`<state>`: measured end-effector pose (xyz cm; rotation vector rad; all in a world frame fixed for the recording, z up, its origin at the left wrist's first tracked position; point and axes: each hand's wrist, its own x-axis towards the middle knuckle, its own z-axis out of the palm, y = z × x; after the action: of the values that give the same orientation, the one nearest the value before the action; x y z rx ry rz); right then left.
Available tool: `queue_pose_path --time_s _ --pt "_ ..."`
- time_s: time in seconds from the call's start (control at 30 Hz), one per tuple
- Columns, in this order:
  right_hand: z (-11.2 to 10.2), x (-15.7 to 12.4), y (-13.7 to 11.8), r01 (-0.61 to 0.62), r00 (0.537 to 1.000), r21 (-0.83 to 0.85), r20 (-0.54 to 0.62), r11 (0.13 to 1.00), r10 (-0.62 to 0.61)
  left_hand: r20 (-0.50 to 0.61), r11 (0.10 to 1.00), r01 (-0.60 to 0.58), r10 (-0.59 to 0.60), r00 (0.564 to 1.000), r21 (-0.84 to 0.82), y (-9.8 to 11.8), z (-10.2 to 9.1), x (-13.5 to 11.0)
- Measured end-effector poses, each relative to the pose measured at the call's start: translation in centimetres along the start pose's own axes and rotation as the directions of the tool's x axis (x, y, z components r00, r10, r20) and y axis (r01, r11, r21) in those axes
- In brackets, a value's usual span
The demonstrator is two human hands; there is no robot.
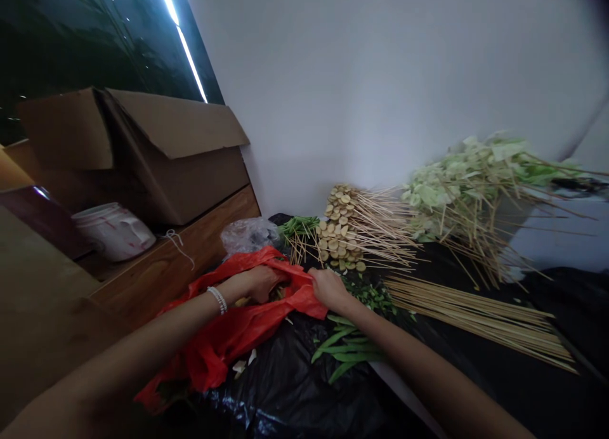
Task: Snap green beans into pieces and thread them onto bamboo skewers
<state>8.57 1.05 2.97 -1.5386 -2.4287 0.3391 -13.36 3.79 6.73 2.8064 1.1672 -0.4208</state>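
Note:
A crumpled red plastic bag (209, 356) lies open at the centre of the black plastic sheet. My left hand (264, 283), with a beaded bracelet on its wrist, reaches into the bag's mouth; the fingers are hidden among its contents, of which only pale yellowish bits show. Closed on the bag's right rim, my right hand (328, 288) holds it up. Long green leaves (349, 349) and small leafy sprigs (373, 299) lie beside and under my right forearm. Just beyond the hands are skewers with pale round slices (341, 226) and skewered green stalks (301, 224).
Bare wooden skewers (480, 318) lie on the black plastic sheet (295, 369) at right. Skewers of pale green leaves (457, 179) pile up behind them. A clear plastic bag (250, 235), a cardboard box (190, 172) and a white tub (114, 231) stand at left. A wall rises behind.

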Motion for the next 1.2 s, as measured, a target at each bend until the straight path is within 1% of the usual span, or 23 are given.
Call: queue_pose_path --time_s 0.1,0.2,0.37,0.4,0.47,0.53,0.6,0.67,0.7,0.73,0.77,0.8,0.83,0.87,0.9,0.93,0.97,1.0,1.03,1.07,1.1,1.13,1.2 --pt "0.1 0.0 0.0 0.002 1.0 0.0 0.001 1.0 -0.002 0.01 0.998 0.02 -0.02 1.0 0.061 -0.5 0.1 -0.4" --pt "0.2 0.0 0.1 0.005 1.0 0.003 0.001 1.0 -0.005 -0.082 0.996 0.075 -0.07 0.994 0.055 -1.3 0.0 -0.6" --pt "0.3 0.3 0.3 -0.005 1.0 0.018 -0.005 1.0 0.005 -0.165 0.996 0.054 -0.042 0.985 0.071 -2.7 -0.6 -1.9" --pt "0.4 0.4 0.4 -0.007 1.0 0.025 -0.007 1.0 0.007 -0.212 0.997 0.059 -0.048 0.976 0.047 -2.9 -0.9 -2.4" --pt "0.7 0.5 0.6 -0.01 1.0 0.044 -0.009 0.999 0.01 -0.318 0.995 0.069 -0.087 0.944 -0.067 -3.2 -1.6 -3.3" --pt "1.0 0.6 0.7 -0.013 1.0 0.071 -0.009 0.997 0.014 -0.405 0.97 0.077 -0.168 0.899 -0.231 -3.1 -2.6 -4.1" --pt "1.2 0.6 0.9 -0.011 1.0 0.109 -0.011 0.994 0.012 -0.468 0.91 0.071 -0.275 0.84 -0.408 -2.6 -3.7 -4.3" --pt "1.0 0.4 1.0 0.007 1.0 0.162 -0.02 0.987 -0.004 -0.475 0.803 0.02 -0.373 0.797 -0.596 -1.4 -4.7 -3.9" --pt "0.8 0.3 1.1 0.023 0.999 0.196 -0.028 0.98 -0.018 -0.449 0.72 -0.022 -0.409 0.794 -0.694 -0.6 -5.0 -3.5" --pt "0.5 0.2 1.3 0.041 0.999 0.23 -0.04 0.972 -0.033 -0.407 0.616 -0.062 -0.439 0.801 -0.786 0.3 -5.3 -2.9" --pt "0.2 0.0 1.5 0.059 0.997 0.256 -0.056 0.965 -0.046 -0.356 0.49 -0.099 -0.465 0.811 -0.866 1.4 -5.5 -2.2" --pt "-0.3 -0.2 1.8 0.075 0.996 0.297 -0.074 0.952 -0.055 -0.294 0.336 -0.138 -0.474 0.83 -0.932 2.6 -5.5 -1.4" --pt "-0.7 -0.4 2.1 0.084 0.994 0.371 -0.093 0.925 -0.053 -0.226 0.154 -0.174 -0.461 0.858 -0.973 3.8 -5.4 -0.5" --pt "-1.1 -0.7 2.5 0.09 0.994 0.482 -0.103 0.872 -0.046 -0.163 -0.029 -0.194 -0.43 0.888 -0.981 5.0 -5.3 0.4" --pt "-1.6 -1.1 3.0 0.09 0.995 0.615 -0.095 0.783 -0.039 -0.1 -0.185 -0.183 -0.385 0.917 -0.966 6.2 -5.1 1.3" --pt "-2.0 -1.4 3.6 0.079 0.997 0.748 -0.073 0.659 -0.036 -0.049 -0.305 -0.164 -0.354 0.934 -0.938 7.3 -4.9 2.2" --pt "-2.3 -1.9 4.1 0.057 0.998 0.855 -0.04 0.516 -0.043 -0.002 -0.388 -0.139 -0.332 0.943 -0.911 8.2 -4.7 3.1" --pt "-2.6 -2.3 4.7 0.023 0.998 0.92 -0.001 0.392 -0.056 0.034 -0.441 -0.118 -0.323 0.946 -0.89 9.0 -4.5 3.9" --pt "-2.8 -2.8 5.1 -0.006 0.997 0.947 0.031 0.322 -0.071 0.056 -0.473 -0.112 -0.327 0.943 -0.874 9.7 -4.5 4.7" --pt "-2.9 -3.2 5.5 -0.023 0.995 0.954 0.05 0.298 -0.084 0.066 -0.492 -0.116 -0.337 0.939 -0.863 10.2 -4.5 5.4" --pt "-2.9 -3.6 5.8 -0.021 0.994 0.951 0.052 0.31 -0.092 0.065 -0.505 -0.13 -0.351 0.934 -0.853 10.6 -4.7 6.0" --pt "-2.8 -3.9 5.8 0.002 0.994 0.939 0.036 0.343 -0.105 0.056 -0.514 -0.151 -0.364 0.93 -0.844 10.9 -5.0 6.6" --pt "-2.6 -4.4 5.7 0.089 0.991 0.905 -0.038 0.415 -0.129 0.021 -0.529 -0.199 -0.382 0.924 -0.825 11.3 -5.6 7.7"
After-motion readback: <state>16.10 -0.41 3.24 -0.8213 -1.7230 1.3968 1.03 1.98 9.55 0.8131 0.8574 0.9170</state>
